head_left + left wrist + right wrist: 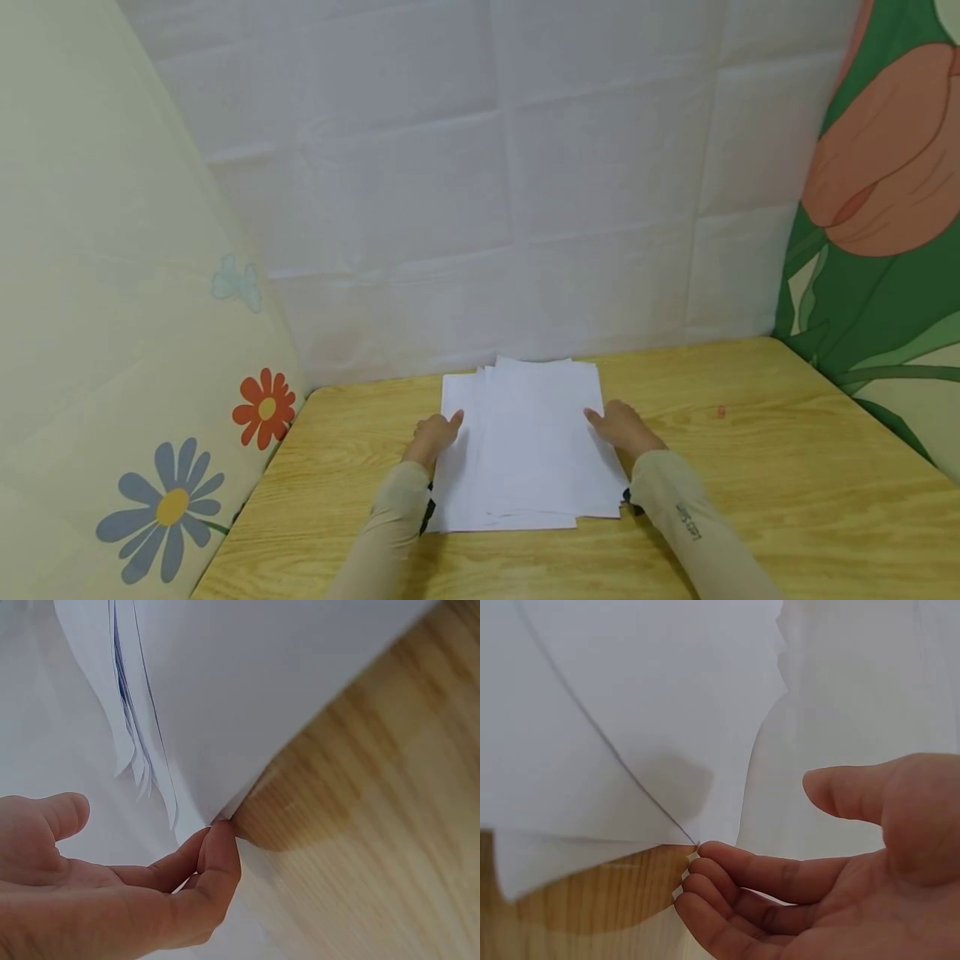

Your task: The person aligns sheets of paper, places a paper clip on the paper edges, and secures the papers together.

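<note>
Currently, the paper (540, 442) lies in an uneven stack on the worktop (765, 467), between both hands. The left hand (433, 437) touches one side edge with bent fingers (221, 862); the right hand (628, 429) touches the opposite edge with fingers (769, 874) together. Each thumb stands wide of its fingers.

The head camera looks forward and down on the bench (765, 467) from farther away; wrist cameras look closely past the left hand (127, 896) and right hand (840, 900); all share the paper sheets (543, 442).
</note>
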`<action>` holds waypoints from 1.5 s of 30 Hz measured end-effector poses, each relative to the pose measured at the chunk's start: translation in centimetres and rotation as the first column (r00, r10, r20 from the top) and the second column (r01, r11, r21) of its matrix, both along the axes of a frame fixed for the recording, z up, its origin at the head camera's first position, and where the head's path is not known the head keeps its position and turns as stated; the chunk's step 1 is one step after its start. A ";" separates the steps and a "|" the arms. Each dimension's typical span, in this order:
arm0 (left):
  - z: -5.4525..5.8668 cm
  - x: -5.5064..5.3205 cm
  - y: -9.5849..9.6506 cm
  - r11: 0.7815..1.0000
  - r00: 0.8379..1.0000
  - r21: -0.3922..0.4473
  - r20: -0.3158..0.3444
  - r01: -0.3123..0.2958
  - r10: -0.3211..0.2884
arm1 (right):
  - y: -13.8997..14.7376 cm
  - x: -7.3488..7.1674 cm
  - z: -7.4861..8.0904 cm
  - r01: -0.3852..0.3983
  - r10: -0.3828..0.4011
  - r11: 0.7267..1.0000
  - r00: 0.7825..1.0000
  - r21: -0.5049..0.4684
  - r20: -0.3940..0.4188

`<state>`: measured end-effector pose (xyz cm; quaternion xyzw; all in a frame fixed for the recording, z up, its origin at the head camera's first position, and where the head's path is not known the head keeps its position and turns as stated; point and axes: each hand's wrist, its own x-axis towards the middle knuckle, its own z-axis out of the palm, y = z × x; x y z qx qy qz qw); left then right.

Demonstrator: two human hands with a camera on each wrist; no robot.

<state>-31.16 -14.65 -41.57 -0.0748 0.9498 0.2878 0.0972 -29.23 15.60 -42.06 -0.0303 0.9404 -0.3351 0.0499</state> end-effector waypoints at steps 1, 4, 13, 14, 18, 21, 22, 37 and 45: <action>0.0 0.0 0.1 1.000 1.000 0.000 0.001 0.002 -0.002 | -0.1 0.0 0.0 0.001 -0.001 1.000 1.000 0.001 -0.001; -0.1 0.0 0.2 1.000 1.000 0.002 0.000 0.003 -0.003 | -0.2 -0.2 -0.2 0.005 -0.004 1.000 1.000 0.013 -0.007; -0.2 -0.2 0.8 1.000 0.999 -0.001 -0.039 0.027 -0.027 | -0.3 -0.5 -0.5 0.005 -0.004 1.000 1.000 0.024 -0.021; -0.2 -0.2 0.8 1.000 0.999 0.002 -0.041 0.031 -0.031 | -0.3 -0.5 -0.6 0.005 -0.005 1.000 1.000 0.019 -0.017; -0.3 -0.2 0.9 0.999 0.997 -0.001 -0.049 0.052 -0.052 | -0.4 -0.7 -0.8 0.007 -0.007 1.000 1.000 0.022 -0.012; -0.3 -0.1 1.0 0.998 0.997 0.011 -0.048 0.055 -0.055 | -0.4 -0.9 -1.0 0.009 -0.009 1.000 1.000 0.026 -0.004; -0.2 0.0 1.1 0.998 0.997 0.016 -0.047 0.056 -0.056 | -0.5 -0.8 -1.0 0.009 -0.009 1.000 1.000 0.023 -0.001; -0.2 -0.1 1.9 0.999 0.998 0.031 -0.050 0.041 -0.039 | -1.0 -0.4 -0.6 0.008 -0.007 1.000 1.000 -0.010 0.016; -0.1 0.1 2.2 0.999 0.998 0.000 -0.051 0.043 -0.043 | -1.1 -0.4 -0.7 -0.014 0.013 1.000 1.000 -0.013 -0.011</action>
